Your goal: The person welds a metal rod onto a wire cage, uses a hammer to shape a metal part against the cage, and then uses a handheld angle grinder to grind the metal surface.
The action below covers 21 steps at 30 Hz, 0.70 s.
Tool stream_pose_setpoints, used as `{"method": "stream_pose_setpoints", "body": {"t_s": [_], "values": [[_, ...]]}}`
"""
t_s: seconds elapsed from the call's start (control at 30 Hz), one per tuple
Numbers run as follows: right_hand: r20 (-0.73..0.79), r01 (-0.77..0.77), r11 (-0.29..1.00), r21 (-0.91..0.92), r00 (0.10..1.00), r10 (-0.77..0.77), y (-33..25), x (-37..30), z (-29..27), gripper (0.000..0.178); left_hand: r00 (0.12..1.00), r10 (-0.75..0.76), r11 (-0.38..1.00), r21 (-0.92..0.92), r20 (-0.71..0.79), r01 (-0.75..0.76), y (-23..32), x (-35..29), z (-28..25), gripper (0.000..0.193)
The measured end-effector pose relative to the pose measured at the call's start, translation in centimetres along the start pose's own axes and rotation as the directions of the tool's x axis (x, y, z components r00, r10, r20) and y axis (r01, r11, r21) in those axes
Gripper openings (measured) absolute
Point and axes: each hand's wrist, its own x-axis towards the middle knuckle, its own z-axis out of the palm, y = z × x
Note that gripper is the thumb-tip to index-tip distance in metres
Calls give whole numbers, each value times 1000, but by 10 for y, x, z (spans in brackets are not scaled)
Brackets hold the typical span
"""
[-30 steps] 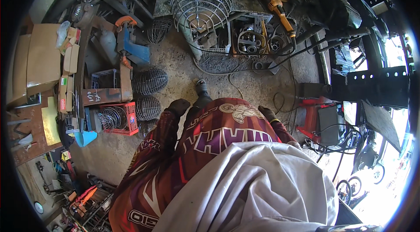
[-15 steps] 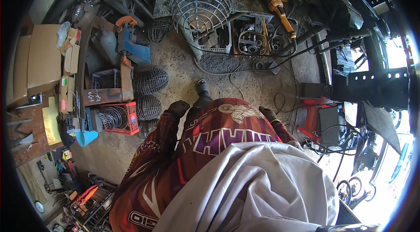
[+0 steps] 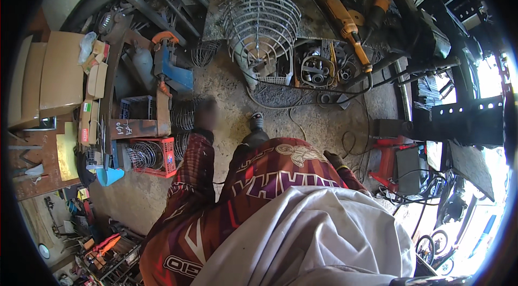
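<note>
My left hand (image 3: 206,115) is stretched forward, smeared by motion, its fingers not readable. It is beside round wire cages (image 3: 183,115) standing on the floor at the left, and partly covers them; I cannot tell whether it touches them. My right hand (image 3: 334,158) hangs low at my right side, partly hidden by my red patterned shirt, its fingers unclear. Ahead, a large domed cage of bent metal rods (image 3: 261,19) lies on the dark workbench (image 3: 218,8), out of reach of both hands as they are now.
An orange angle grinder (image 3: 337,11) lies on the bench, its cord looping across the floor. Below the bench is a box of metal rings (image 3: 314,70). A red crate (image 3: 170,157) with wire coils, a blue-and-orange metal stand (image 3: 174,70) and cardboard boxes (image 3: 62,70) stand left; a red-framed machine (image 3: 383,162) stands right.
My left hand has swung forward and left, from beside my body to the wire cages. The view has tilted, so the bench shows lower. My right hand stays at my side.
</note>
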Motion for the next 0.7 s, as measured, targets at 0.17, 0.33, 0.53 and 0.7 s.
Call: {"method": "stream_pose_setpoints", "body": {"t_s": [0.17,0.33,0.53,0.7], "values": [[-92,-34,987,160,995,50,-16,1,11,33,954,96,947,-269,-285,-176,104,99,-59,28],[-138,-8,990,140,990,27,-49,9,33,39,895,338,857,-299,-290,-420,150,194,-86,27],[-539,476,876,-77,719,-438,-177,-17,37,41,909,384,791,-449,-162,-415,183,247,-64,28],[-571,586,670,-456,385,-725,-392,-84,-13,32,951,287,801,-514,-119,-306,162,254,-41,29]]}}
